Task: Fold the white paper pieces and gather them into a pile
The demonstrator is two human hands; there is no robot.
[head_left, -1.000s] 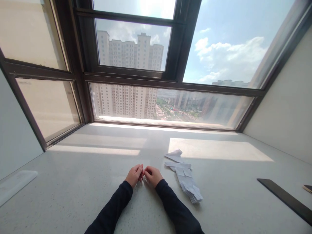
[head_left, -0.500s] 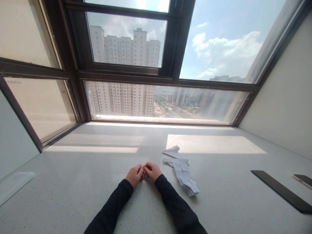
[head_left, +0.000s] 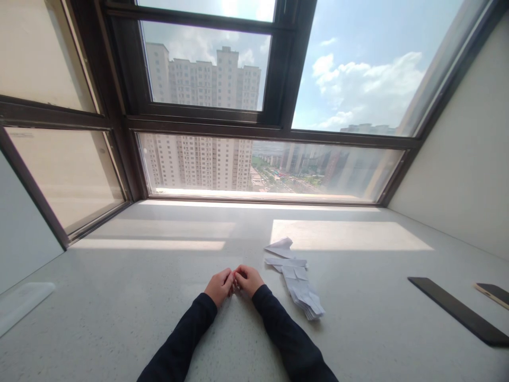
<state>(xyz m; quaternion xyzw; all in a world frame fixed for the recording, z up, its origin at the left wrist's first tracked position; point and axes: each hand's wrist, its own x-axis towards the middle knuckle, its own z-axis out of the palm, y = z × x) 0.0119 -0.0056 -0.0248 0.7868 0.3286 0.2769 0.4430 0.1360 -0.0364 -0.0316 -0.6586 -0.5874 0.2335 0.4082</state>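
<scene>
My left hand (head_left: pixel 219 286) and my right hand (head_left: pixel 248 279) meet at the fingertips, low over the pale speckled sill (head_left: pixel 131 313). Both have curled, pinching fingers. Whatever is between them, if anything, is hidden or too small to make out. To the right of my right hand, apart from it, lies a loose pile of folded white paper (head_left: pixel 301 289). At its far end is a pointed folded piece of paper (head_left: pixel 280 247), with a narrow folded strip of paper (head_left: pixel 286 262) just nearer.
A flat dark slab (head_left: pixel 453 307) lies at the right, with a dark thing with a light edge (head_left: pixel 493 293) beyond it. A whitish translucent piece (head_left: pixel 26 302) sits at the far left. Dark-framed windows (head_left: pixel 254 200) bound the sill at the back.
</scene>
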